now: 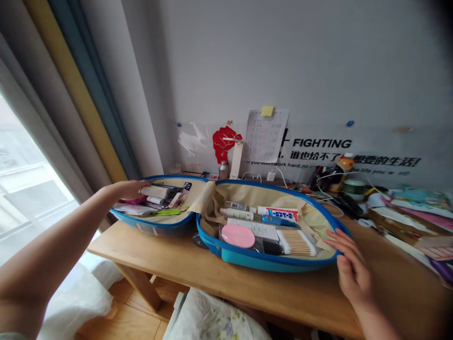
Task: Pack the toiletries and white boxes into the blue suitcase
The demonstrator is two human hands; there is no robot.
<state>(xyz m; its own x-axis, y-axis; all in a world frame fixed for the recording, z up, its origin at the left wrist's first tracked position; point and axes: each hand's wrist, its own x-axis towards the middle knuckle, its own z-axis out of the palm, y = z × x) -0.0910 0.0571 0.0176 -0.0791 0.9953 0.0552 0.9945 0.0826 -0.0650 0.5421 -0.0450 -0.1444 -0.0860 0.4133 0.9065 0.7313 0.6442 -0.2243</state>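
On the left, our arm reaches out nearly straight, and our left hand [130, 189] crosses the end rim into the left half of the case [279, 264], its fingertips beside a white packet [155, 191] and just above a purple thing [136, 200]; we cannot tell whether it pinches either. We judge the step in hand to be sorting through that half, and the next move to call for a sure grip among crowded items, or a gentle release if something is held. The case lies open on the bench [170, 252], its right half carrying a pink box [238, 236], a white box [253, 228], toothpaste [278, 211] and swabs [296, 242], all untouched by us. Farthest right, our right hand [356, 270] is spread, empty, fingertips at the rim, thumb apart, forearm rising from below; it seems to steady the case.
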